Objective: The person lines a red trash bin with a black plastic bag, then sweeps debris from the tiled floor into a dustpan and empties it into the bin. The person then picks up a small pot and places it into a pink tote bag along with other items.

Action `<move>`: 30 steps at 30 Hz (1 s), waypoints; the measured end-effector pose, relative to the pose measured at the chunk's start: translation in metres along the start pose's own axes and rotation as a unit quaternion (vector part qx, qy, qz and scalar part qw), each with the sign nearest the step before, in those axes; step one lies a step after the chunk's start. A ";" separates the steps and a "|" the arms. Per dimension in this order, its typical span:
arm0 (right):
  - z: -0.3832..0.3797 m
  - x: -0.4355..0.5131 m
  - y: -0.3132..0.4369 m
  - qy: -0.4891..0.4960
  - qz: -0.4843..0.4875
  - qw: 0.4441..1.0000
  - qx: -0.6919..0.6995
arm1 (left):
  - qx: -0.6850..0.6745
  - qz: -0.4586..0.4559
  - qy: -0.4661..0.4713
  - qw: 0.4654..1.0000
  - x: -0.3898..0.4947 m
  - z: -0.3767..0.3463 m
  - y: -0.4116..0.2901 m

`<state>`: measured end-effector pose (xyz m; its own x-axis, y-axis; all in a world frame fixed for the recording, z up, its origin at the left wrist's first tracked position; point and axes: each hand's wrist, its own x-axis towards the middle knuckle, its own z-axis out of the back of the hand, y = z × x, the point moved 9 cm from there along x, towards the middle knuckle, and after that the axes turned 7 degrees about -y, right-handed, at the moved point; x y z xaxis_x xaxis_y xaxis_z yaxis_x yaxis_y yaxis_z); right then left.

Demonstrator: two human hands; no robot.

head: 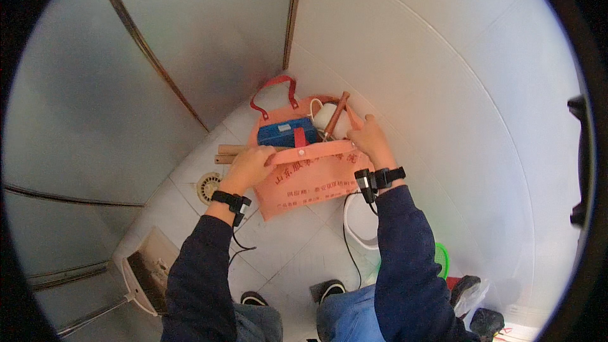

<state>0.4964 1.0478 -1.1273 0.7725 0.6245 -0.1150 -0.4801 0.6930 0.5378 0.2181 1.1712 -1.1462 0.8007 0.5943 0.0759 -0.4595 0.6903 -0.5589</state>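
An orange-pink fabric tote bag (316, 178) with printed writing leans in the corner on the floor. My left hand (249, 164) grips the left part of its front rim, while my right hand (373, 142) holds the rim's right end. Between them the bag's mouth is spread apart. Inside are a blue box (282, 134), a rounded white object (327, 116) and a tool with a brown handle (338, 111). A red carrying strap (274, 86) stands up at the back. Two brown rods or tubes (232, 149) stick out left, partly behind my left hand.
A round floor drain (208, 187) lies left of the bag. At lower left is a dustpan (137, 289) with a long handle. A white basin (358, 225), a green-rimmed item (442, 259) and a plastic bag (470, 299) are at right. Frosted panels (213, 23) rise behind.
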 end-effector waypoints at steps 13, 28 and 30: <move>0.019 -0.020 0.058 0.014 0.046 0.999 -0.005 | 0.042 -0.147 0.073 0.986 -0.008 -0.031 -0.042; 0.016 -0.016 0.097 -0.112 0.180 0.969 -0.126 | -0.073 -0.101 0.135 0.983 -0.002 -0.041 -0.084; 0.014 -0.018 0.088 -0.099 0.178 0.968 -0.144 | -0.085 -0.090 0.143 0.982 0.001 -0.041 -0.080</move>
<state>0.4456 1.0927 -1.0661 0.5880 0.7803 0.2131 -0.8044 0.5366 0.2549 0.2713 1.0991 -1.1351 0.9491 0.3129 -0.0348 -0.2495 0.6800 -0.6895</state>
